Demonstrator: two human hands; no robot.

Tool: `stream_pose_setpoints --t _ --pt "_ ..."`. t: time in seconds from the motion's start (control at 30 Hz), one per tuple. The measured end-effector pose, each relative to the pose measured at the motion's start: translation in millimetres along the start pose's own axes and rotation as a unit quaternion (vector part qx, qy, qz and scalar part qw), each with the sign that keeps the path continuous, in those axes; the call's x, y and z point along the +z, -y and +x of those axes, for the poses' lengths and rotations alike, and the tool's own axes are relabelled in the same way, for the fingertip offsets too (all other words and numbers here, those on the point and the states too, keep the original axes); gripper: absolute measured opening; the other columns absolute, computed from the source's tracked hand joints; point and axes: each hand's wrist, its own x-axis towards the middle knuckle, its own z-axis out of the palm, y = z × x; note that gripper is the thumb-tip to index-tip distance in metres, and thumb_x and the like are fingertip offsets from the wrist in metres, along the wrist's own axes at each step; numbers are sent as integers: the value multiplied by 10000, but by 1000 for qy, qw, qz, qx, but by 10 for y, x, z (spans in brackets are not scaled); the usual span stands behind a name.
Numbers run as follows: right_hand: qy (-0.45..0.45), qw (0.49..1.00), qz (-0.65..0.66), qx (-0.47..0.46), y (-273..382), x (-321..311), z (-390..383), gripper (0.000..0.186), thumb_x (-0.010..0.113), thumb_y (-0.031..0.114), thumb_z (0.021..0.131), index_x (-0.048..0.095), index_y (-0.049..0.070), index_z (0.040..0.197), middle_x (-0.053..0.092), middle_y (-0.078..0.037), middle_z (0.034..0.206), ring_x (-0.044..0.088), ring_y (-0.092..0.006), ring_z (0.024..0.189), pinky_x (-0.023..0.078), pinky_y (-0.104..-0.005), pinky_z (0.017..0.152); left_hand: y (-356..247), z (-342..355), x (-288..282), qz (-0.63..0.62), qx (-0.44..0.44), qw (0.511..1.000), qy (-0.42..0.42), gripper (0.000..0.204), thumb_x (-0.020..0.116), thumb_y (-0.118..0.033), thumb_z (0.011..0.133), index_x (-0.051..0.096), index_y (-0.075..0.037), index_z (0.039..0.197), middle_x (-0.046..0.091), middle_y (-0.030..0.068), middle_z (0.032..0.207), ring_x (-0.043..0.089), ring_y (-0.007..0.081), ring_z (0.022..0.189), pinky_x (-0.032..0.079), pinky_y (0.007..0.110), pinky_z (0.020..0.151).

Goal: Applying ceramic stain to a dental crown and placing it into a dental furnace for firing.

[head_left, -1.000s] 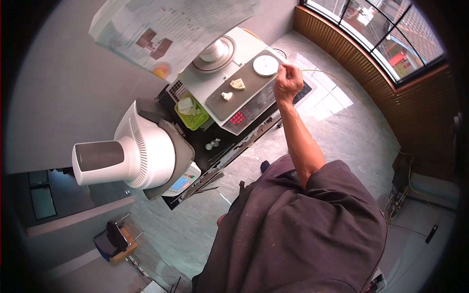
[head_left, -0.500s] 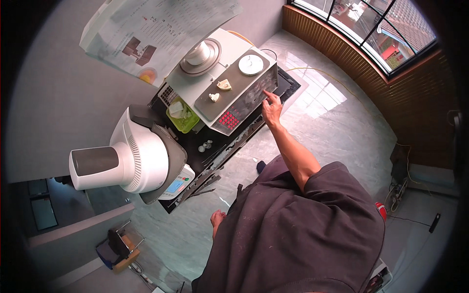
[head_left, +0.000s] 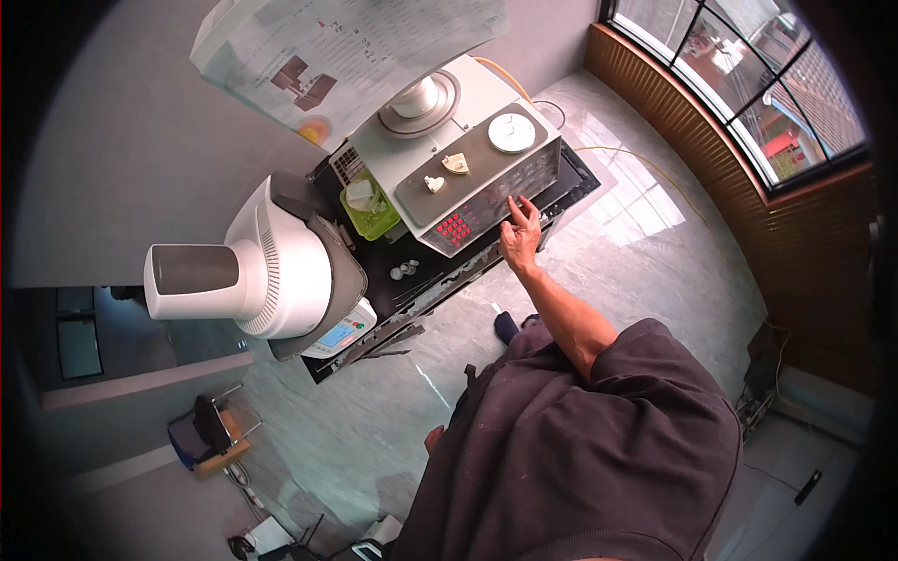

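Observation:
My right hand [head_left: 521, 236] is raised at the front of a boxy grey machine [head_left: 432, 238], with its fingers stretched toward the dark control panel [head_left: 496, 201]. Whether a fingertip touches the panel I cannot tell. Left of that hand glows a red keypad [head_left: 454, 229]. On the machine's dark top plate rest a round white disc [head_left: 512, 133] and two small cream pieces that look like dental plaster models, one wedge-shaped [head_left: 456, 164] and one smaller [head_left: 434, 184]. My left hand [head_left: 434, 438] hangs low beside my body, mostly hidden by my dark shirt.
A white rounded machine [head_left: 295, 271] with a small screen stands left on the black table [head_left: 374, 292]. Between the machines sits a green basket [head_left: 376, 224]. Small white pieces [head_left: 404, 270] lie nearby. Printed sheets [head_left: 346, 56] hang above. A folded chair [head_left: 220, 425] stands lower left.
My view has shifted, so the machines appear farther right. My right hand has moved left along the panel, closer to the keypad. Less of my left hand shows.

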Motion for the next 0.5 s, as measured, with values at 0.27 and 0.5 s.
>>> stream_pose_setpoints --t 0.27,0.5 --pt "100 986 -125 -42 7 -224 24 539 641 38 778 738 119 1302 601 -182 1090 630 -311 929 549 -400 838 60 -638 427 93 10 995 -19 400 663 -249 981 646 63 1232 738 184 995 728 300 864 588 410 823" --pt "386 892 -202 -119 -123 -367 -560 130 650 65 741 757 66 815 655 -186 795 636 -420 808 511 -546 723 414 -994 563 50 -55 997 -11 402 624 -233 992 610 45 1282 736 230 1031 742 338 830 613 465 744"
